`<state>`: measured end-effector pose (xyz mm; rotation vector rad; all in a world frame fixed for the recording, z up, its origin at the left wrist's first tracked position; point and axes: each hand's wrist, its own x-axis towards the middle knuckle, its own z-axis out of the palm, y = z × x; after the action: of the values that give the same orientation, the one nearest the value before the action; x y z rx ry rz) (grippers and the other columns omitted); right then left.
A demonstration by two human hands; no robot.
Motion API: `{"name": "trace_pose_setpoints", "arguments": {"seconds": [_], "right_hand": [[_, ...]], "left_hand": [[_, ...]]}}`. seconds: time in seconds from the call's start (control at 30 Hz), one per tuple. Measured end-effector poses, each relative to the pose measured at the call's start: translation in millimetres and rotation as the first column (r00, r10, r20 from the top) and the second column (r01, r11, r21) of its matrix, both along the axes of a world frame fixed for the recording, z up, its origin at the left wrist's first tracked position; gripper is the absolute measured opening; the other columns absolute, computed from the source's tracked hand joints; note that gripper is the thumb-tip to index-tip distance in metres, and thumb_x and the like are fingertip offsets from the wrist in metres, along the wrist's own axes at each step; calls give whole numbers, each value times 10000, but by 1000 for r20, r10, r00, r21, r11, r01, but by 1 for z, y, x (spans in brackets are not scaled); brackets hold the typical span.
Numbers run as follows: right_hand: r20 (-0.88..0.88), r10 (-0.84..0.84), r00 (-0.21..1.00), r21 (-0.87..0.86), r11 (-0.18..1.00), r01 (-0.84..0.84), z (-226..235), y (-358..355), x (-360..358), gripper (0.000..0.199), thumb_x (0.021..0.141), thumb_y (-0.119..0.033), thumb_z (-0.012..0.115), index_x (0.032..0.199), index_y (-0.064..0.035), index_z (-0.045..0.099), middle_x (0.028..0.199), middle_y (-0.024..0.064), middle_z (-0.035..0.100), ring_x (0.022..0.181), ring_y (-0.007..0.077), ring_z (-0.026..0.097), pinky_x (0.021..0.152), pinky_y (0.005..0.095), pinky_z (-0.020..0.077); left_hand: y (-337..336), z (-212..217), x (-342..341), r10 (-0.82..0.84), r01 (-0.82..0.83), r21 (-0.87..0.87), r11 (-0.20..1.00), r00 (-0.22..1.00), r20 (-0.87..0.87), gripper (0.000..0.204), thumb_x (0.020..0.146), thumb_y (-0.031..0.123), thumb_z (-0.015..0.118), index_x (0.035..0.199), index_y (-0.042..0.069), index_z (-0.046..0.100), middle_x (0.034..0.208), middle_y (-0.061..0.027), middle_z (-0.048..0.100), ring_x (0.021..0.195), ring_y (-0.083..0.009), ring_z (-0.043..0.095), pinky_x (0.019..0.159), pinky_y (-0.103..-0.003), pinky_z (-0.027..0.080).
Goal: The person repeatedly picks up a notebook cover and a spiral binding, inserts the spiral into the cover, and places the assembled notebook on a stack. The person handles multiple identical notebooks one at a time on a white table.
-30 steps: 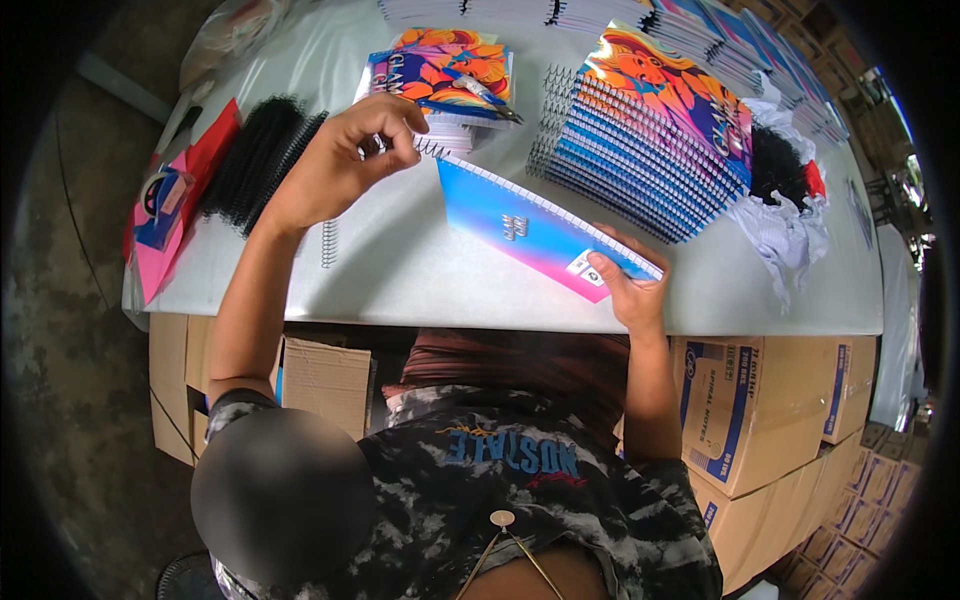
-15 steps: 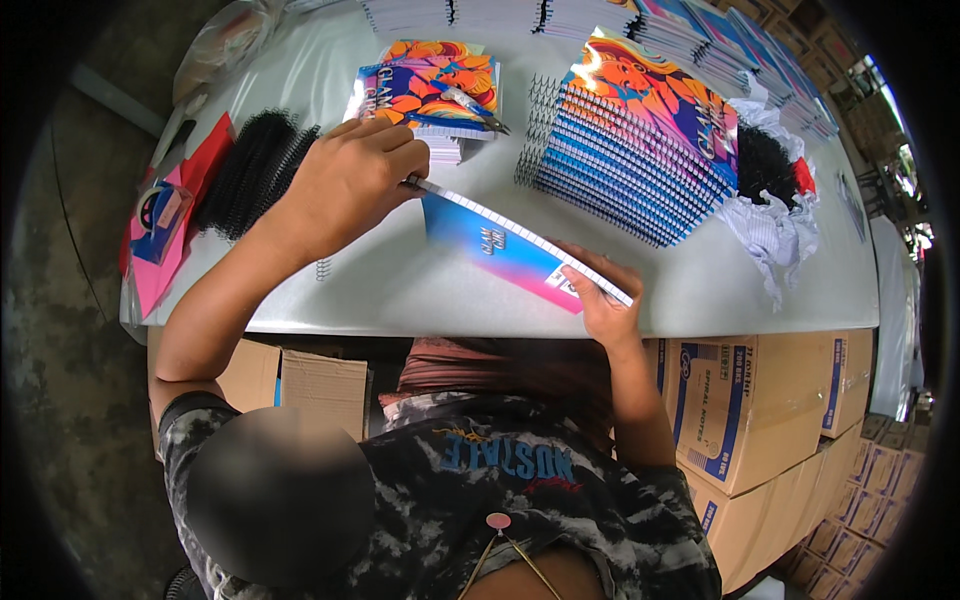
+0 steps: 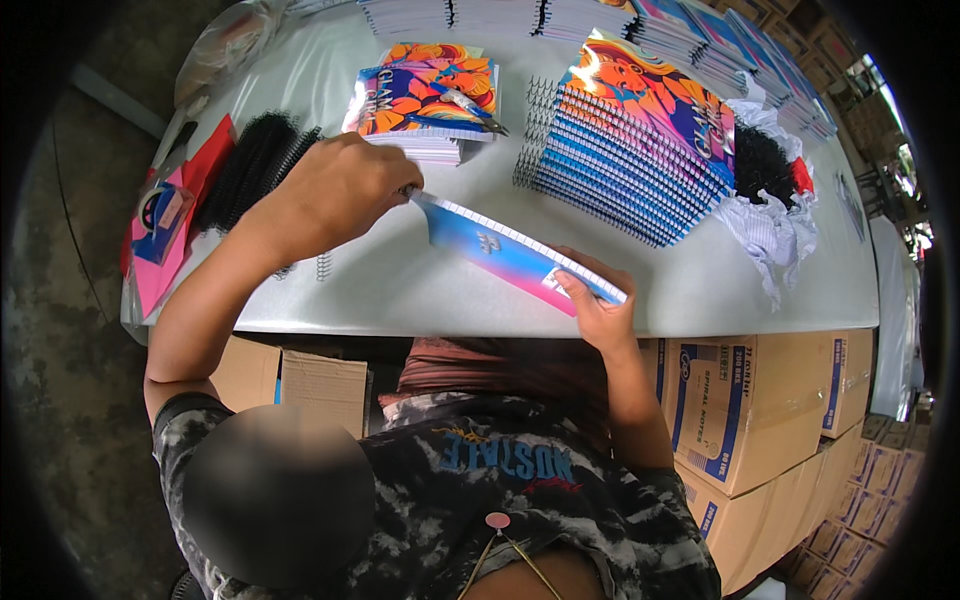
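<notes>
A thin notebook [image 3: 500, 252] with a blue-to-pink cover is held tilted above the table's near side, its white punched edge turned up. My right hand [image 3: 603, 300] grips its right end, thumb on the cover and fingers behind. At the left end, my left hand [image 3: 345, 190] is closed, with a dark bit of spiral coil [image 3: 406, 190] showing at the fingertips against the punched edge. Most of that coil is hidden by the hand. Short coil loops [image 3: 323, 266] show below the left wrist.
Black coils [image 3: 245, 165] lie left beside red and pink sheets [image 3: 165, 245]. Pliers [image 3: 465, 105] rest on a notebook stack [image 3: 425, 150]. Bound notebooks [image 3: 630, 170] fan out at right, near crumpled paper [image 3: 765, 240] and dark coils [image 3: 765, 165]. Cartons [image 3: 750, 400] stand below the table [image 3: 450, 318].
My left hand has shifted slightly down and left and turned at the wrist. The notebook has tilted a little, showing less of its cover. My right hand keeps its grip.
</notes>
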<state>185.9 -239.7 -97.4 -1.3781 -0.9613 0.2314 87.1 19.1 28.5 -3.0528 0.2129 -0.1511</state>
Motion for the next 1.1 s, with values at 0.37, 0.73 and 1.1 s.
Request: {"name": "trace_pose_setpoints", "arguments": {"seconds": [0.37,0.73,1.1], "right_hand": [[284,-128,950,33,992,123,-10,6,-3,307,760,86,555,1054,24,620,1002,148,654,898,238,651,781,286,505],[236,-92,968,37,996,85,-8,7,-5,317,745,103,552,1041,20,630,982,142,660,865,226,657,765,278,503],[407,-152,901,88,988,127,-12,13,-5,292,755,30,557,1039,32,623,987,156,654,858,256,658,753,289,511]], "left_hand": [[-8,-11,-3,-47,11,87,996,905,422,419,634,226,755,1002,108,593,1190,-83,507,1123,-250,457,950,-401,342],[3,-7,-6,-7,6,12,1000,994,108,512,648,260,745,1104,101,577,1137,-87,556,1041,-280,500,888,-386,377],[4,-94,-9,-370,91,385,918,538,757,1048,772,761,277,1379,-78,121,1442,-285,31,1331,-462,-18,1026,-588,-71]]}}
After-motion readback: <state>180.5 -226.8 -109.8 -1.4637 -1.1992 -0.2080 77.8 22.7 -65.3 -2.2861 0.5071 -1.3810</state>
